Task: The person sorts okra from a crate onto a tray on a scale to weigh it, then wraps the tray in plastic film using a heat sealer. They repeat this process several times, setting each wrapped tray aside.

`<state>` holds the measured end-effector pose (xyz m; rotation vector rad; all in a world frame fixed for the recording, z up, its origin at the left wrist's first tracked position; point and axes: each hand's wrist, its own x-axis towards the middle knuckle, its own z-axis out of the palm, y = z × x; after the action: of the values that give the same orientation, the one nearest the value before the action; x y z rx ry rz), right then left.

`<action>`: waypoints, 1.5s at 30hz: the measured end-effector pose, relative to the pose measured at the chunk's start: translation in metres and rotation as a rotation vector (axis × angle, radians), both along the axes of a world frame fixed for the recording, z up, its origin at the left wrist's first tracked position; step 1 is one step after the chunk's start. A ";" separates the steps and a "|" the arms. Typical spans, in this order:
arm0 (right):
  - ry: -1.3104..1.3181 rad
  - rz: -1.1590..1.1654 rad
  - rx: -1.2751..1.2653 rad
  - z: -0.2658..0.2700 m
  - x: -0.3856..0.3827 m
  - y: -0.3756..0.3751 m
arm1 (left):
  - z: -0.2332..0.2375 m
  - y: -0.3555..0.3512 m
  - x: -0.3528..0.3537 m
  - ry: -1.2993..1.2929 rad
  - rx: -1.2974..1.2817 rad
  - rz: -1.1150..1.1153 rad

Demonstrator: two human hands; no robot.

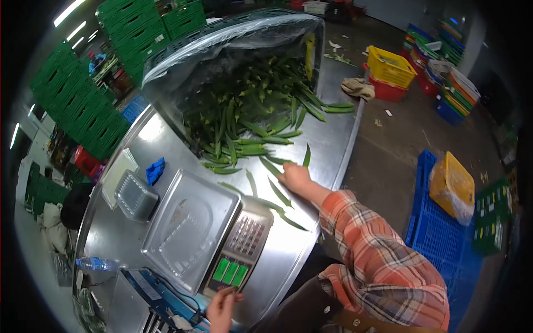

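Observation:
Green okra pods [261, 94] spill from a plastic-lined crate [166, 83] lying on its side on the metal table [333, 127]. My right hand [295, 178] is closed on an okra pod [271, 166] in front of the pile; another pod sticks up behind its fingers. Several loose pods lie beside the scale. On the scale's steel pan [222, 194] rests a clear plastic tray [186, 244]. My left hand [223, 308] is just below the scale's green-lit display [230, 272], fingers loosely curled and apart, holding nothing.
Stacked clear trays [136, 194] and a blue crumpled item [155, 171] sit left of the scale. A water bottle [95, 263] and a blue device [161, 294] are nearer. Right of the table are a yellow crate [390, 66] and blue pallet [436, 233]; green crates [78, 100] stand behind left.

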<state>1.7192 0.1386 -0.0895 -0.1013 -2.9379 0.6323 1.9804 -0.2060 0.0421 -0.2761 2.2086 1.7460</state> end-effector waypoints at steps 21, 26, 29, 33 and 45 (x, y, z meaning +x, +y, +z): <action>0.137 0.874 -0.013 0.018 -0.048 0.150 | -0.116 0.237 -0.132 0.036 -0.448 0.161; -0.110 0.397 -0.213 0.027 -0.067 0.081 | -0.106 0.248 -0.140 0.170 -0.420 0.307; -0.158 0.571 -0.011 -0.004 -0.083 0.063 | -0.090 0.242 -0.184 0.266 -0.617 0.246; -0.302 0.489 -0.210 0.029 -0.088 0.085 | -0.099 0.236 -0.227 0.156 -0.859 0.055; -0.113 0.439 0.114 -0.002 -0.151 0.088 | -0.114 0.266 -0.235 0.124 -1.047 -0.001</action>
<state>1.5677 0.2267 -0.0917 0.5507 -3.1169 0.5188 1.7452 0.0598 -0.0714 -0.3813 3.0013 0.4514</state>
